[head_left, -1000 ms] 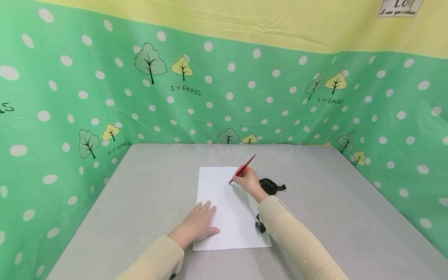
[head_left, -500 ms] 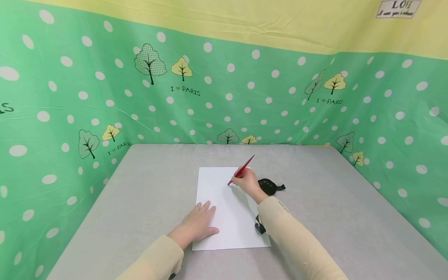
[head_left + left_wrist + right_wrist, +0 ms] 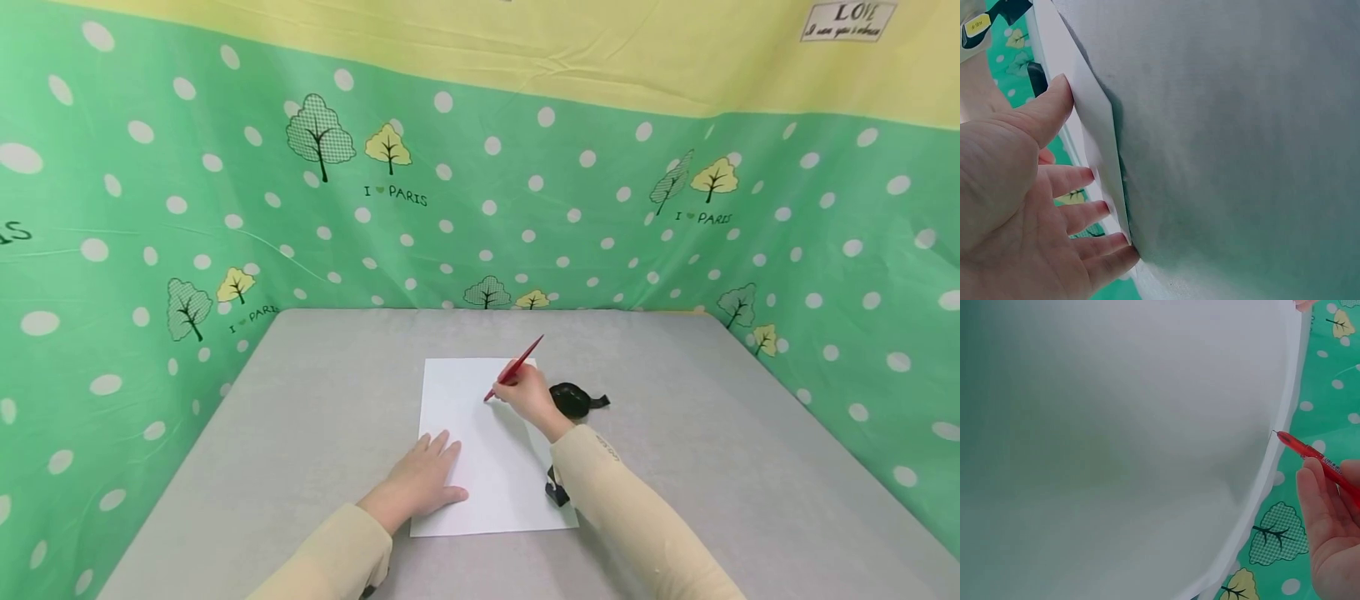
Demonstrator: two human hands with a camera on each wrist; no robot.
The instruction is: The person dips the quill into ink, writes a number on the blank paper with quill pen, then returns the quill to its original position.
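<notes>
From my seat far away, I see a gray table (image 3: 360, 375) in the head view, down at 6 o'clock. A green cloth (image 3: 472, 179) hangs around it, from 9 o'clock past 12 to 3. It has lots of white dots (image 3: 176, 204). Near 11 o'clock I see a yellow tree (image 3: 388, 146), with a bigger checked tree (image 3: 318, 133) beside it. At 12 o'clock, up top, is a yellow strip (image 3: 450, 33). At 2 o'clock, a white sign (image 3: 847, 22) says LOVE.
</notes>
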